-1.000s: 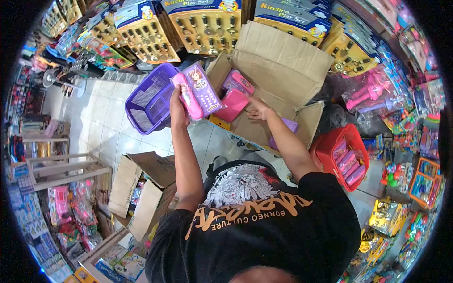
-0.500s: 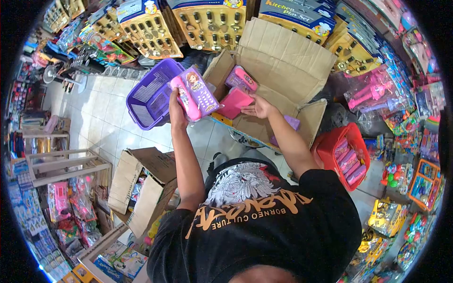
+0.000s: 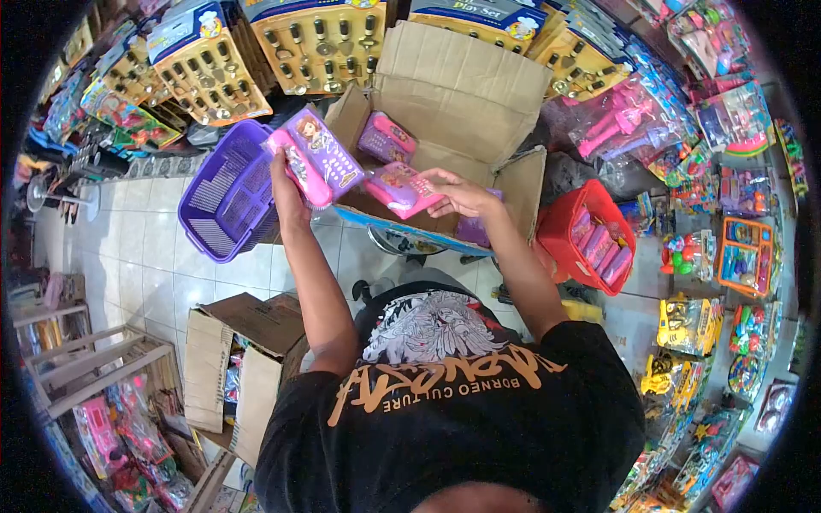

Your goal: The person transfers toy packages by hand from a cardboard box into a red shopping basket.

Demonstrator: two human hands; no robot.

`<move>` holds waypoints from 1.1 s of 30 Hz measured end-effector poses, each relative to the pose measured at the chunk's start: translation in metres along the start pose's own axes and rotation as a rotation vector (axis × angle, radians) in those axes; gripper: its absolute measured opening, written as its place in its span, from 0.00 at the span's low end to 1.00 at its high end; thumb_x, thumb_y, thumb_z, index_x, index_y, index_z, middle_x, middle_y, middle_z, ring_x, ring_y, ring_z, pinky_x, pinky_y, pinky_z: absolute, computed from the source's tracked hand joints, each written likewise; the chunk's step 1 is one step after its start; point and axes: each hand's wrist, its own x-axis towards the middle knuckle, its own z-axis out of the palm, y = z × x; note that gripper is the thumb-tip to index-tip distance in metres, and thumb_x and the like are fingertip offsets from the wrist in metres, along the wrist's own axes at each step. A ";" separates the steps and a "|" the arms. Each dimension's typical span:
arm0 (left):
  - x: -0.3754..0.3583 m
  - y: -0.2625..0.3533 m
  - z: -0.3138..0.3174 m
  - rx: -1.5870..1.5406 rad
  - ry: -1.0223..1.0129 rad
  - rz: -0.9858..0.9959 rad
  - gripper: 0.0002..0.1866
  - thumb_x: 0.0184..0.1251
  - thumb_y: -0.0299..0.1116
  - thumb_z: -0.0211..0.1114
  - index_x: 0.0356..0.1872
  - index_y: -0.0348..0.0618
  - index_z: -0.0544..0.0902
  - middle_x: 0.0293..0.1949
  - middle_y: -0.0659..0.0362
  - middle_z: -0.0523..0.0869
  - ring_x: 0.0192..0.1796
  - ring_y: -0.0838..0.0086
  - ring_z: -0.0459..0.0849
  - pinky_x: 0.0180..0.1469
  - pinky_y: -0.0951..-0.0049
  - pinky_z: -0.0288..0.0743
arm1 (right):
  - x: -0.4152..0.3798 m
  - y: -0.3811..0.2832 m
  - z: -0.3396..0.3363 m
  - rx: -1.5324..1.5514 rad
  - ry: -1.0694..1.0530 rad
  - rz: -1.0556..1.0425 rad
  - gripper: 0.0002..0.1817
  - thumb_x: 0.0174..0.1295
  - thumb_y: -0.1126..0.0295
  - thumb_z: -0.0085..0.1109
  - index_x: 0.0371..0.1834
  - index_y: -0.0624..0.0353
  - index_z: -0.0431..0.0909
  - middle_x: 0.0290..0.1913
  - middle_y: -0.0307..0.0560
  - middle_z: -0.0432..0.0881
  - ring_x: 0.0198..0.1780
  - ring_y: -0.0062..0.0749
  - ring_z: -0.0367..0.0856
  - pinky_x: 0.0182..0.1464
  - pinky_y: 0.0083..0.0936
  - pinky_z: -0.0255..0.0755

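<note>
My left hand (image 3: 289, 198) is closed on a purple and pink toy phone pack (image 3: 318, 161), held between the purple basket and the carton. Over the front edge of the open cardboard box (image 3: 462, 90), my right hand (image 3: 462, 195) grips a pink toy phone pack (image 3: 400, 188), its printed face with a lilac handset turned up. Inside the box at the left lies another purple pack (image 3: 386, 138) with a pink handset. A further purple pack (image 3: 475, 227) is partly visible near the box's front right, below my right wrist.
An empty purple basket (image 3: 227, 192) stands left of the box. A red basket (image 3: 590, 244) with several pink and purple packs is at the right. Another open carton (image 3: 248, 363) sits at lower left. Hanging kitchen play sets (image 3: 321, 43) line the back.
The pink pack in my right hand has come up and turned, so its printed face and lilac handset show. My left hand still holds its pack. The camera view has shifted.
</note>
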 end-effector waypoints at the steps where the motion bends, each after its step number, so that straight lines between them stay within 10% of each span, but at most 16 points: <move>1: 0.007 -0.002 -0.002 -0.033 -0.027 0.002 0.17 0.68 0.44 0.51 0.48 0.42 0.71 0.43 0.58 0.79 0.46 0.72 0.79 0.50 0.70 0.73 | -0.015 -0.002 0.003 0.005 0.010 -0.005 0.19 0.66 0.66 0.49 0.60 0.48 0.62 0.45 0.46 0.75 0.38 0.32 0.79 0.43 0.29 0.79; 4: 0.017 -0.004 0.003 -0.015 -0.030 -0.020 0.17 0.68 0.44 0.51 0.48 0.42 0.72 0.44 0.58 0.78 0.47 0.72 0.79 0.50 0.70 0.73 | -0.045 0.002 -0.003 -0.024 0.175 -0.161 0.32 0.64 0.71 0.50 0.68 0.47 0.46 0.47 0.52 0.75 0.38 0.37 0.80 0.42 0.32 0.79; 20: 0.002 -0.075 0.075 0.222 -0.240 -0.066 0.22 0.68 0.45 0.50 0.55 0.39 0.68 0.48 0.55 0.77 0.51 0.71 0.77 0.53 0.69 0.71 | -0.037 -0.004 0.002 0.105 0.510 -0.666 0.24 0.68 0.66 0.45 0.65 0.59 0.55 0.50 0.46 0.73 0.45 0.30 0.77 0.40 0.28 0.78; 33: -0.007 -0.089 0.075 0.164 -0.327 0.061 0.23 0.60 0.34 0.63 0.52 0.42 0.62 0.47 0.56 0.74 0.48 0.73 0.76 0.52 0.69 0.72 | 0.013 -0.019 0.017 -0.345 0.399 -0.656 0.26 0.70 0.58 0.41 0.64 0.65 0.61 0.62 0.44 0.67 0.63 0.24 0.61 0.64 0.21 0.54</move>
